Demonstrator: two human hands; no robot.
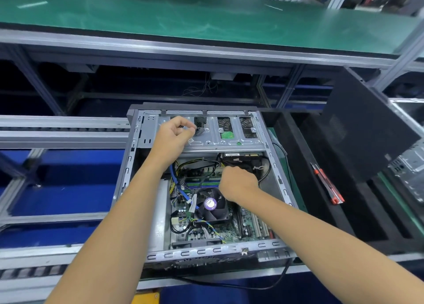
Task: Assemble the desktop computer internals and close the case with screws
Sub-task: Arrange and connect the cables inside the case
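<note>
- While the open computer case (202, 189) lies flat on the worktop (68, 253), the left hand (174, 134) pinches a grey connector (199, 131) over the drive cage (224, 141), probably holding it clear.
- Right hand (237, 183) curls among cables (183, 166) near the motherboard (206, 225); its grip is hidden.
- Side panel (364, 125) leans well apart, awaiting closing.

The open computer case (278, 173) at the centre of the frame is showing bare grey sheet metal with a dull, smooth sheen, and its drive cage (229, 141) is looking like the same stamped metal. The fan (212, 206) below is appearing as matt black plastic under a glossy purple sticker. At upper right the side panel (362, 129) is showing a matt, finely textured black finish, while the mat (160, 10) across the top is gleaming smooth green.
</note>
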